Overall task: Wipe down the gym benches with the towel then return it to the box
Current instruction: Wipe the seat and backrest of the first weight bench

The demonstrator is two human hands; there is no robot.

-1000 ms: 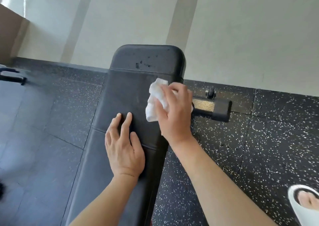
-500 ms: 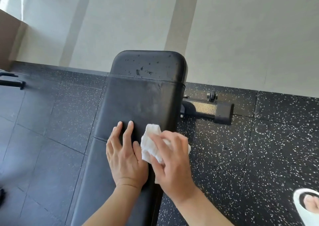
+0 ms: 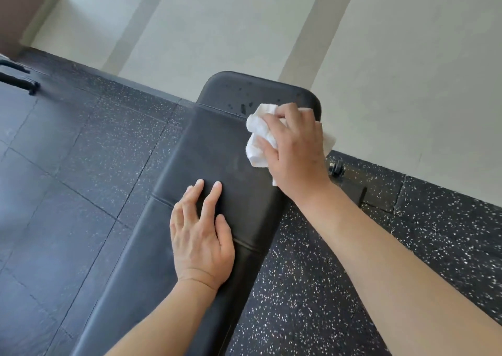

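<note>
The left hand [image 3: 202, 237] lies flat on the black padded bench [image 3: 217, 165], fingers straight and slightly spread, across a seam in the pad. Farther along, the right hand [image 3: 294, 149] grips a crumpled white towel [image 3: 258, 135], fingers curled over it, pressing it onto the pad near the far end, at the right edge. Dark marks speckle the end section. Speckled rubber flooring [image 3: 312, 287] surrounds the bench; a pale wall [image 3: 394, 56] stands beyond.

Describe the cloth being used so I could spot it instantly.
Find the long black padded bench running toward the pale wall. Near its far end, the right hand holds a crumpled white towel against the pad. It is the only white, soft thing among dark surfaces.
</note>
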